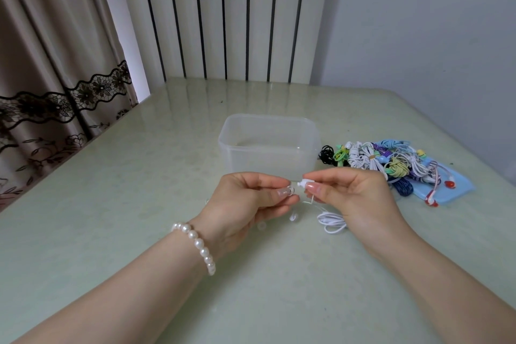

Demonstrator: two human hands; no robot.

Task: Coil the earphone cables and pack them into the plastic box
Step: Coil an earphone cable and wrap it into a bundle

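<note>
Both hands pinch white earphone cable (pixel 331 222) ends — left hand (pixel 245 201), right hand (pixel 354 195) | plastic box (pixel 269 148) just behind (empty) | I'd wind even loops — no kinks.

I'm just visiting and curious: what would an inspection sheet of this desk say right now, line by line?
Surface: pale green glossy table, a few dark specks near the far edge.
Job's things: translucent plastic box, open, looks empty; white earphones partly loose on the table.
Clutter: pile of earphones in many colours right of the box, partly on a blue pouch.
Hands: left hand pinches a small white earphone part; right hand pinches another; a pearl bracelet on the left wrist.
Cables: white cable hangs below the hands, one looped stretch lying on the table.
Surroundings: curtain with lace trim on the left, radiator behind, plain wall.
</note>
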